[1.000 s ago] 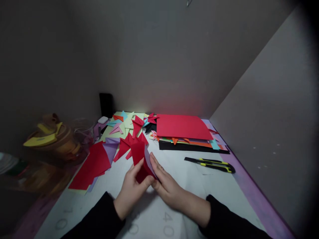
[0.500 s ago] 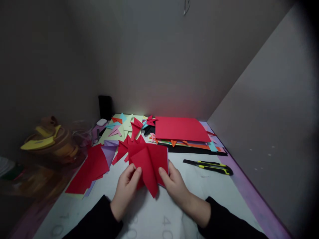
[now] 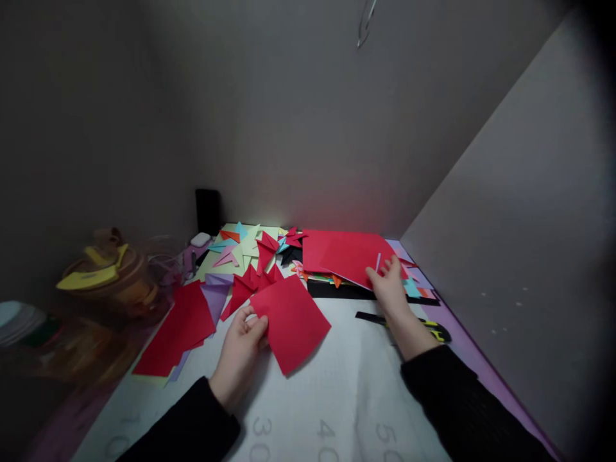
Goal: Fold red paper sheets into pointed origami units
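Observation:
My left hand (image 3: 246, 337) pinches a red paper square (image 3: 294, 324) by its left corner, thumb on top. The square is held flat above the white mat (image 3: 289, 417). At the back right, my right hand (image 3: 389, 282) is over a stack topped by a large red sheet (image 3: 315, 247), its thumb and fingers apart. Beside its thumb, a smaller red paper (image 3: 349, 260) with a thin pale purple edge lies on that sheet. Under my right forearm a yellow-and-black utility knife (image 3: 436, 330) is partly hidden.
Folded red paper pieces (image 3: 245, 285) lie behind my left hand, with more coloured folded pieces (image 3: 235, 247) farther back. Red sheets (image 3: 180, 330) are spread at left. A brown container with yellow parts (image 3: 106, 276) and a black phone-like object (image 3: 208, 210) stand beyond.
My hands have moved apart. The right has gone up and right to the stack, where a smaller red paper now lies. The left keeps one red square, now turned flat.

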Motion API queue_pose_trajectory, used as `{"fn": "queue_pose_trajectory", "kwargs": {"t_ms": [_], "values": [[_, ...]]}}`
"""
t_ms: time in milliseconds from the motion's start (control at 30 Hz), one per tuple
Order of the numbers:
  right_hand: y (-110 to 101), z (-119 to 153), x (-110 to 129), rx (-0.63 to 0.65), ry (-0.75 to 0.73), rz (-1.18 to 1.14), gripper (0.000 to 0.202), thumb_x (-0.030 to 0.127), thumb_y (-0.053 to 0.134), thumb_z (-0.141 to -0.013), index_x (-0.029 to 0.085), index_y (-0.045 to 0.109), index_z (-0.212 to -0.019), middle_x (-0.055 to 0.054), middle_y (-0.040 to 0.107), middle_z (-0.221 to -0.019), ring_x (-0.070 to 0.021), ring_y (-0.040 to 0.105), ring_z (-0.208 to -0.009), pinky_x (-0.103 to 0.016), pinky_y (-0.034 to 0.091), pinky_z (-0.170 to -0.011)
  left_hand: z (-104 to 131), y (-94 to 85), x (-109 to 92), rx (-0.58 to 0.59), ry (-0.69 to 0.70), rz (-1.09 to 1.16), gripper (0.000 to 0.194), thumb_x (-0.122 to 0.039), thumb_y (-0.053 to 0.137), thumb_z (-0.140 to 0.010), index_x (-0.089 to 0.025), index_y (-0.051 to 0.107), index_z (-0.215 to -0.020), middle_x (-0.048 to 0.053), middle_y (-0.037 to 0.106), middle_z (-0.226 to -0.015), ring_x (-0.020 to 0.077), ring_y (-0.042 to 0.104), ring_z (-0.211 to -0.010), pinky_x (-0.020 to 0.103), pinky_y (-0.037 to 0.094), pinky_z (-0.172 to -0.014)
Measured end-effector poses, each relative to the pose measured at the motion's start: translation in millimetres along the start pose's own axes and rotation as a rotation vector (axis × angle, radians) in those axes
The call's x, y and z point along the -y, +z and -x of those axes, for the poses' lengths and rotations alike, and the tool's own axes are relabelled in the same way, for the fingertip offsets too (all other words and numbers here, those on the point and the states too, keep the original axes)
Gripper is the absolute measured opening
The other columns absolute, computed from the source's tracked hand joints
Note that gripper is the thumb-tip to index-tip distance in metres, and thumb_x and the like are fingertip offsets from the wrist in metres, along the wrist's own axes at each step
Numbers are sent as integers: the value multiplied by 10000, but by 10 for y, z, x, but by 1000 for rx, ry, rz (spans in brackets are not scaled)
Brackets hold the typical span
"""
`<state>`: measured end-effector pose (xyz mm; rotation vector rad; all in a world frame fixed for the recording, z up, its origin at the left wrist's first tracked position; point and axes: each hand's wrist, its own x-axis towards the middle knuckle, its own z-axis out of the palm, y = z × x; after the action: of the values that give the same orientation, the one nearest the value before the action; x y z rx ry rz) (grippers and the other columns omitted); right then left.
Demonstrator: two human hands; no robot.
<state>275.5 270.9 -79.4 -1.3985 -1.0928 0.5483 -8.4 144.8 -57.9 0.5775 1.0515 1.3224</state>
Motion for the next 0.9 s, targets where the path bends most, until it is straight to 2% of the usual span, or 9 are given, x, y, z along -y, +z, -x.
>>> {"fn": "queue_pose_trajectory", "kwargs": {"t_ms": [67, 167, 300, 367, 467, 567, 667, 800, 900], "values": [[-33, 206, 42, 2, -79, 93, 786, 307, 617, -758, 172, 230, -1428, -202, 333, -1441, -295, 346, -1329, -514, 319, -1050, 3, -13, -36, 71, -48, 48, 420, -259, 769, -657, -194, 533, -998, 10, 676, -781, 157, 654, -681, 250, 489, -625], [-96, 589, 120, 280, -253, 59, 730, 246, 540, -836, 254, 162, -1460, -160, 338, -1445, -257, 350, -1330, -484, 370, -1019, -12, -41, -66, 173, -140, 110, 440, -222, 795, -636, -194, 557, -1006, 16, 675, -815, 147, 651, -703, 245, 496, -646], [-213, 970, 129, 576, -404, 134, 723, 148, 510, -844, 308, 180, -1467, -135, 335, -1443, -259, 419, -1276, -478, 424, -979, -71, -91, 11, 80, -159, -5, 357, -229, 826, -601, -172, 537, -800, -70, 556, -572, 65, 531, -485, 163, 414, -496], [-263, 1084, 115, 720, -467, 129, 751, 110, 511, -838, 356, 180, -1466, -106, 237, -1506, -261, 433, -1269, -465, 448, -964, -92, -105, 70, 35, -131, -48, 366, -254, 822, -611, -177, 486, -735, -104, 481, -514, 42, 463, -431, 143, 371, -455], [-306, 1183, 124, 822, -540, 64, 739, 81, 509, -846, 434, 234, -1434, -36, 129, -1558, -262, 422, -1295, -446, 470, -953, -83, -90, 114, 42, -127, -40, 367, -263, 802, -637, -187, 452, -713, -116, 446, -498, 36, 427, -408, 136, 352, -438], [-324, 1204, 167, 903, -561, 29, 601, 118, 562, -852, 414, 423, -1356, -31, 299, -1512, -252, 447, -1285, -424, 458, -983, -34, -39, 73, 115, -162, -12, 305, -220, 784, -647, -190, 514, -788, -92, 512, -528, 61, 493, -441, 156, 396, -472], [-342, 1185, 203, 1002, -527, -42, 452, 189, 609, -856, 370, 554, -1266, -49, 508, -1377, -216, 551, -1187, -373, 485, -960, 20, 9, -11, 199, -232, 29, 410, -174, 773, -621, -199, 568, -975, -10, 655, -706, 148, 629, -595, 238, 486, -583], [-344, 1173, 238, 1140, -495, -118, 338, 226, 602, -864, 310, 619, -1191, -69, 588, -1287, -188, 601, -1110, -329, 504, -919, 42, 21, -57, 190, -338, -15, 547, -199, 771, -658, -229, 524, -1145, 49, 705, -844, 225, 685, -748, 329, 526, -699], [-312, 1168, 274, 1035, -386, -106, 146, 288, 608, -856, 272, 685, -980, -75, 622, -1184, -199, 591, -1085, -345, 481, -926, 35, 4, -16, 198, -295, -97, 514, -264, 765, -698, -219, 527, -1151, 45, 701, -822, 212, 682, -724, 316, 528, -689]]}}
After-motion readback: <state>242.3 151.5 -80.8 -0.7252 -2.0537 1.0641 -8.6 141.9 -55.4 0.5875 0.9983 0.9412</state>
